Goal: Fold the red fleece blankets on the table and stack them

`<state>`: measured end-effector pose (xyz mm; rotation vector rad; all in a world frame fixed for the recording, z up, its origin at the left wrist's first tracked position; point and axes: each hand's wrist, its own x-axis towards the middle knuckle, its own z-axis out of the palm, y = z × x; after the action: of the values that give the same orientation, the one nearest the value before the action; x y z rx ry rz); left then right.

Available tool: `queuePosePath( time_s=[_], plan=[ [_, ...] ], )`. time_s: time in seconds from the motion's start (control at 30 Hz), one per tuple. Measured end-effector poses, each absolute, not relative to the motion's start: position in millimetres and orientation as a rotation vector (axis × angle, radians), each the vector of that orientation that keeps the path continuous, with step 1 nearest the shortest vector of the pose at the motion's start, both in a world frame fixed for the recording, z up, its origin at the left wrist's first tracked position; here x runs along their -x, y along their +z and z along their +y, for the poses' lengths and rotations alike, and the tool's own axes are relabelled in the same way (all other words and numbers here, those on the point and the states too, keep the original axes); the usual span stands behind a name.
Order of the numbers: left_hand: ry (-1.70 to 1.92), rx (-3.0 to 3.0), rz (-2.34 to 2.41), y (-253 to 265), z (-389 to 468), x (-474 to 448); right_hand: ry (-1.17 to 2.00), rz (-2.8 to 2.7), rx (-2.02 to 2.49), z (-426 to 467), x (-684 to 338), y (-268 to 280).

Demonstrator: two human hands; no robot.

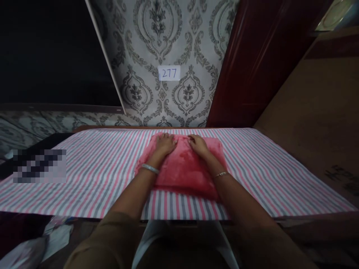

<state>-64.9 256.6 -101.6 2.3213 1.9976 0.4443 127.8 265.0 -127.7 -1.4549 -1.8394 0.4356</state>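
Note:
A folded pink plush cloth [182, 168], like a small blanket, lies on the striped table cover [101, 160] in front of me. Near its far left part, my left hand [166, 144] presses down with the fingers spread flat. On the far edge, right of the middle, rests my right hand [198, 145]; its fingers are bent, with a gap between them and the thumb. Both palms face down and touch the plush. The cloth's near edge and right side show folded layers, partly covered by my right forearm.
A large dark screen [53, 52] hangs at the left. Patterned wallpaper bears a paper label [169, 73] reading 277. At the right stand a dark red glossy panel [252, 56] and a brown cardboard surface [322, 112]. Below the table's left edge lie bags [57, 237].

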Motion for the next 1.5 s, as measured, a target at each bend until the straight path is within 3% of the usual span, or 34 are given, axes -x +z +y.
queuePosePath(
  time_s=[0.2,0.43,0.63,0.77,0.87,0.97,1.17,1.5],
  plan=[
    [0.386,-2.29,2.013,-119,225,127,-0.033,-2.03,1.808,203,-176,-149],
    [0.548,-2.164,1.88,-144,226,144,-0.094,-2.015,1.841,191,-181,-166],
    [0.509,-2.157,1.974,-114,212,141,0.016,-2.003,1.881,185,-183,-140],
    [0.582,-2.368,2.019,-98,167,126,0.196,-1.924,1.423,164,-157,-116],
    [0.588,-2.461,1.888,-111,129,110,0.507,-1.935,1.083,146,-125,-114],
    [0.52,-2.419,1.97,-135,106,104,0.657,-1.986,1.03,138,-104,-130],
    [0.664,-2.513,2.038,-161,101,112,0.675,-1.973,1.032,141,-105,-160],
    [0.737,-2.566,2.063,-167,103,113,0.653,-1.928,1.101,136,-95,-154]
  ],
)
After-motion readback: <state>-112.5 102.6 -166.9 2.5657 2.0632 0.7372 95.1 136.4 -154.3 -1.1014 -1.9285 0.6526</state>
